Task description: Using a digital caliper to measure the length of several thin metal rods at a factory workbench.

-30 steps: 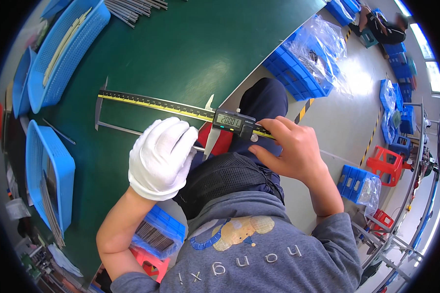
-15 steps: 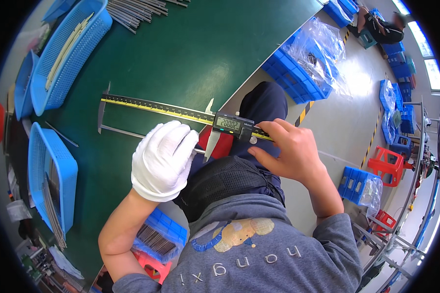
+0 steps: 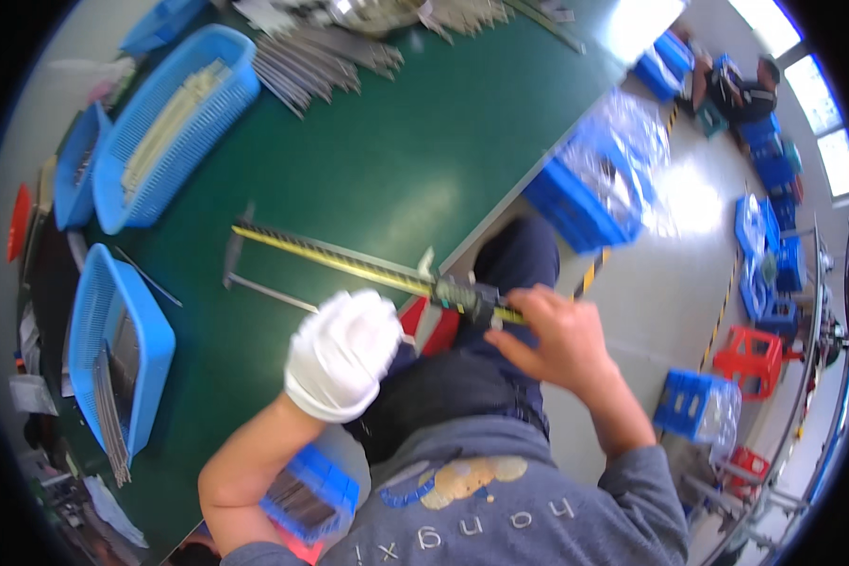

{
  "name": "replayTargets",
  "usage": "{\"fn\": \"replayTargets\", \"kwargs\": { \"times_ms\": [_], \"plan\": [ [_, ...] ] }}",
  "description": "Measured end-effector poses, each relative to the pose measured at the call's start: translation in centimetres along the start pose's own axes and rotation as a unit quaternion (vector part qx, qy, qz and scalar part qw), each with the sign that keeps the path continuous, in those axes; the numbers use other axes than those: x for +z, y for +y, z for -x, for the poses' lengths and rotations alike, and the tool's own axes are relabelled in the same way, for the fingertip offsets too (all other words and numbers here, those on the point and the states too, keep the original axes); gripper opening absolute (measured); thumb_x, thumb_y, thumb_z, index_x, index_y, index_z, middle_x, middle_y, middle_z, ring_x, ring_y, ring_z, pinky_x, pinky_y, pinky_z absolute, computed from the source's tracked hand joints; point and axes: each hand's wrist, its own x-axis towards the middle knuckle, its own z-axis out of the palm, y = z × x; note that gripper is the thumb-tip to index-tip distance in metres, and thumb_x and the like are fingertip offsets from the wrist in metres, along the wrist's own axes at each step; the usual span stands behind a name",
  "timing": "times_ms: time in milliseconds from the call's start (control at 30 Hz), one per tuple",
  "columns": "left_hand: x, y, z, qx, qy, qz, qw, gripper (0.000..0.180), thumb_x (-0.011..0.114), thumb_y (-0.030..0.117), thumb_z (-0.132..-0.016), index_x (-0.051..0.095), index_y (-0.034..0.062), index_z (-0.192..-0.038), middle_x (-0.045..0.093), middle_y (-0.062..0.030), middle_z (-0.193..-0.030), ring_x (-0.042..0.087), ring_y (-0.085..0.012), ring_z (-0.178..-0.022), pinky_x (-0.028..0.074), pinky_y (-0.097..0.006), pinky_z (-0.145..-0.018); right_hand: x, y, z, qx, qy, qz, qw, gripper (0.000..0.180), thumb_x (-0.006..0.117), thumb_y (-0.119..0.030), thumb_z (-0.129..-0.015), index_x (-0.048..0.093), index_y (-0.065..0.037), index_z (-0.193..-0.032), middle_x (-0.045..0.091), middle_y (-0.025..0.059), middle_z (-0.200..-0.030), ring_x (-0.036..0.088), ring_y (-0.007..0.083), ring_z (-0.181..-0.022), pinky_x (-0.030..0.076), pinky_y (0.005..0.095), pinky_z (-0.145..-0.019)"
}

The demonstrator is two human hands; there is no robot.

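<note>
My left hand, in a white glove, is closed around a thin metal rod. The rod's far end is at the fixed jaw of a long digital caliper, with its other end hidden by the glove. Above the green table's edge and my lap, the caliper slants down to the right, its yellow-marked beam facing up. Bare fingers and thumb of my right hand pinch the beam's right end beside the dark display unit. Blur hides the reading.
Bundles of metal rods lie on the table's far side. At the left stand a blue basket with pale strips and a blue basket with rods. Blue crates and a red stool are on the floor; another person sits far right.
The whole view has shifted, so the table and hands appear lower. The caliper tilts more steeply down to the right, and its display has blurred. Both hands keep their holds.
</note>
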Motion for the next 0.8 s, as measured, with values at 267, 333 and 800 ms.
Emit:
{"fn": "replayTargets", "kwargs": {
  "times_ms": [267,333,800],
  "plan": [
    [-4.6,0.2,-2.0,0.053,-0.040,-0.051,0.997,0.020,0.066,0.018,-0.071,0.061,0.0109,-0.088,0.047,-0.0007,-0.062,0.049,-0.0143,-0.049,0.039,-0.029,-0.041,-0.6,1.2,-1.7,-0.001,-0.018,0.021,1.000,0.038,0.069,-0.035,-0.075,0.061,-0.007,-0.101,0.064,0.0087,-0.077,0.063,0.0279,-0.063,0.049,0.0372,-0.052],
    [-6.7,-1.4,-3.5,0.050,0.079,-0.099,0.991,0.026,0.067,0.016,-0.070,0.064,0.0090,-0.095,0.045,-0.0002,-0.058,0.046,-0.0158,-0.044,0.037,-0.032,-0.038,-1.1,1.4,-3.6,-0.012,-0.011,0.012,1.000,0.045,0.069,-0.036,-0.075,0.061,-0.007,-0.107,0.066,0.0096,-0.079,0.064,0.0282,-0.064,0.049,0.0370,-0.053],
    [-5.5,-27.8,-12.3,-0.455,-0.025,-0.215,0.864,0.028,0.048,0.029,-0.085,0.070,0.0120,-0.090,0.066,-0.0166,-0.098,0.062,-0.0361,-0.092,0.049,-0.045,-0.082,0.4,4.9,-12.7,-0.131,-0.041,0.044,0.990,0.052,0.067,-0.049,-0.075,0.062,-0.009,-0.108,0.067,0.0112,-0.081,0.065,0.0312,-0.073,0.051,0.0407,-0.062]
  ]
}}
